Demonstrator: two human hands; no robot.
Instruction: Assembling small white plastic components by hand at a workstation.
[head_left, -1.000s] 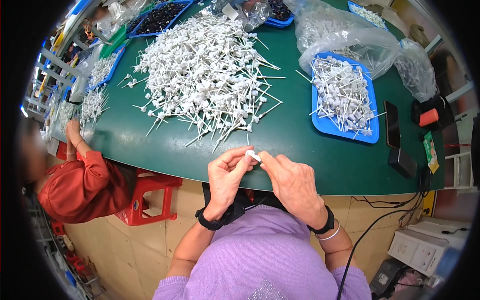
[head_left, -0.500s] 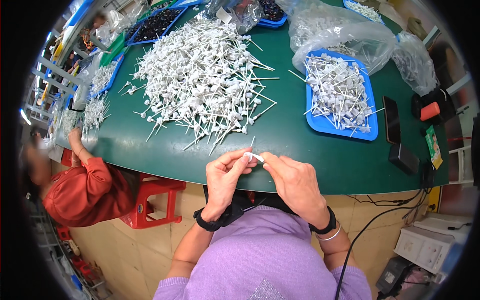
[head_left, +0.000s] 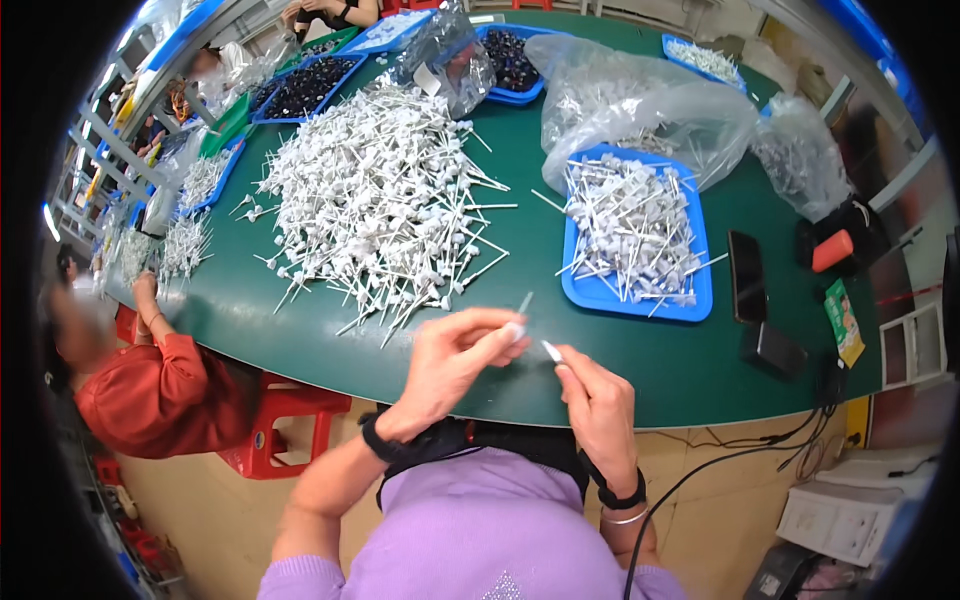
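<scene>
Over the table's near edge, my left hand (head_left: 452,362) pinches a small white plastic part with a thin stem (head_left: 516,331); the stem points up and away. Just to its right, my right hand (head_left: 602,402) grips a small white pointed piece (head_left: 551,351), its tip toward the left hand. Whether that piece is a tool or a loose part is hard to tell. The two hands are apart. Beyond the left hand lies a big heap of similar white stemmed parts (head_left: 365,195). Ahead of the right hand, a blue tray (head_left: 640,308) holds more of them.
At the right are a dark phone (head_left: 747,278), a black box (head_left: 773,350), an orange cylinder (head_left: 832,251) and a green packet (head_left: 844,322). Clear plastic bags (head_left: 640,110) lie behind the tray. A co-worker in red (head_left: 150,398) sits at the left by a red stool (head_left: 285,430).
My hands, which met at the white part, have separated; the right hand has drawn back rightward with the pointed piece. The whole view has shifted, so the table's things appear farther left and lower.
</scene>
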